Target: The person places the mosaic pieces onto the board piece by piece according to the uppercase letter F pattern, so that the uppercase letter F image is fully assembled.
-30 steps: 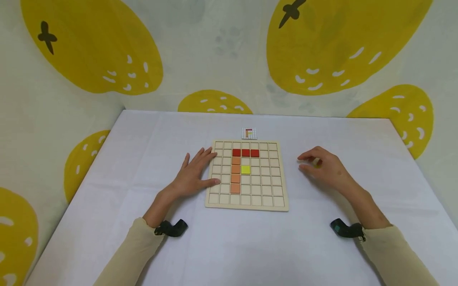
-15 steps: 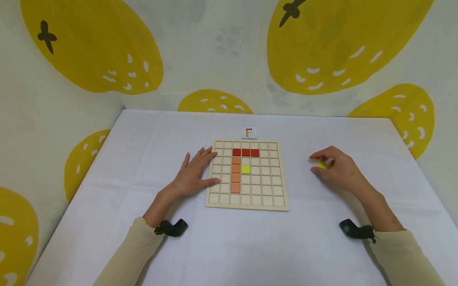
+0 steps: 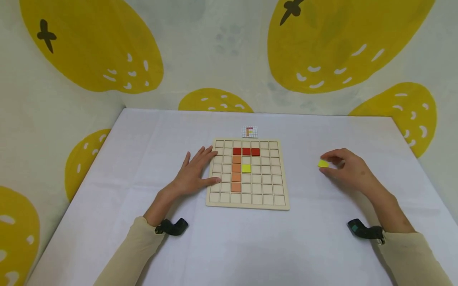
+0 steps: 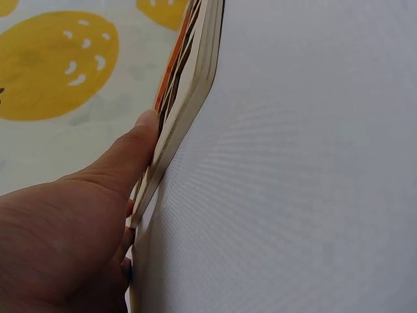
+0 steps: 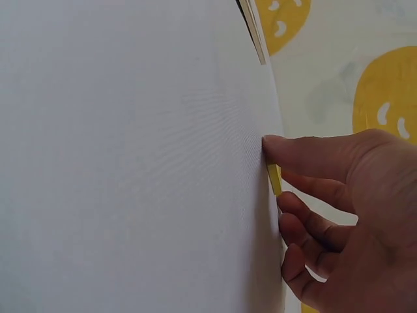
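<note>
My left hand (image 3: 193,174) rests spread at the left edge of a wooden grid board (image 3: 247,205), fingertips and thumb on its rim and outer squares. In the left wrist view the thumb (image 4: 133,147) lies over the board's edge. To the right of the board, my right hand (image 3: 348,169) pinches a small yellow square tile (image 3: 323,163) between thumb and fingertips, low over the cloth. The board holds a row of red tiles (image 3: 246,151), a column of orange tiles (image 3: 236,168) and one yellow tile (image 3: 246,168) right of that column.
Behind the board lies a small pattern card (image 3: 249,132) printed with a coloured grid. A white cloth (image 3: 229,246) covers the table, and a wall hanging with yellow fruit shapes (image 3: 214,99) rises behind it. Each wrist bears a black camera (image 3: 173,227).
My right hand has moved to the right, and the loose yellow tile, mostly hidden by it before, now shows between its fingertips. The left hand and the board's tiles stay put.
</note>
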The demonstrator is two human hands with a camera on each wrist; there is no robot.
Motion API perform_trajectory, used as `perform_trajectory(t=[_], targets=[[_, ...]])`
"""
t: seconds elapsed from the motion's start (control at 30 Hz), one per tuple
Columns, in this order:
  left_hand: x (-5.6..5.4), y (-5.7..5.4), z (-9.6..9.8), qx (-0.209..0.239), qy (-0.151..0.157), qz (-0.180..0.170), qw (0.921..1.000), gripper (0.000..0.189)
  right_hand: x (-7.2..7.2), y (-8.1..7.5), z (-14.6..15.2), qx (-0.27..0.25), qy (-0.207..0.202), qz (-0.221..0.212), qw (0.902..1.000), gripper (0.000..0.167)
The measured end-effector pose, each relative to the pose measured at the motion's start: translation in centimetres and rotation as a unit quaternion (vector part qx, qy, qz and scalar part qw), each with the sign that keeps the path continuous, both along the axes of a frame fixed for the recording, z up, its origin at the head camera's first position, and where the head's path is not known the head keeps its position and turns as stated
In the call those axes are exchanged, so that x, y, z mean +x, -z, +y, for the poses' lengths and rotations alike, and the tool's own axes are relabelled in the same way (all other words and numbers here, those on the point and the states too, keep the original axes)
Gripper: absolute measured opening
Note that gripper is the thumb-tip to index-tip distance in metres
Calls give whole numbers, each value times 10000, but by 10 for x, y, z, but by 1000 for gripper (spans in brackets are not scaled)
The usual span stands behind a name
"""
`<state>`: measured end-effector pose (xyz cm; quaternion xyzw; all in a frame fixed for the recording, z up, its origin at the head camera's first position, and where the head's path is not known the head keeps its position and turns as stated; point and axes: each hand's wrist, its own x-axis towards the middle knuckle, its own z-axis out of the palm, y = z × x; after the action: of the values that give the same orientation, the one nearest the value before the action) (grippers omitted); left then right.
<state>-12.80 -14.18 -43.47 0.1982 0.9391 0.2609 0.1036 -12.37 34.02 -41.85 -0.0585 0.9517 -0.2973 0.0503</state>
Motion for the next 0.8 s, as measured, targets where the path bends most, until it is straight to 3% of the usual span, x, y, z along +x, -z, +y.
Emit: perform_trajectory(t=[0.43,0.8], targets=[[2,-2,0,21,-12,0,10000,91,-3,-4,1,129,1,-221,9997,37],[0,0,0,14,-30,-54,10000,91,-5,-6,-13,144,-138,-80,9998,32]])
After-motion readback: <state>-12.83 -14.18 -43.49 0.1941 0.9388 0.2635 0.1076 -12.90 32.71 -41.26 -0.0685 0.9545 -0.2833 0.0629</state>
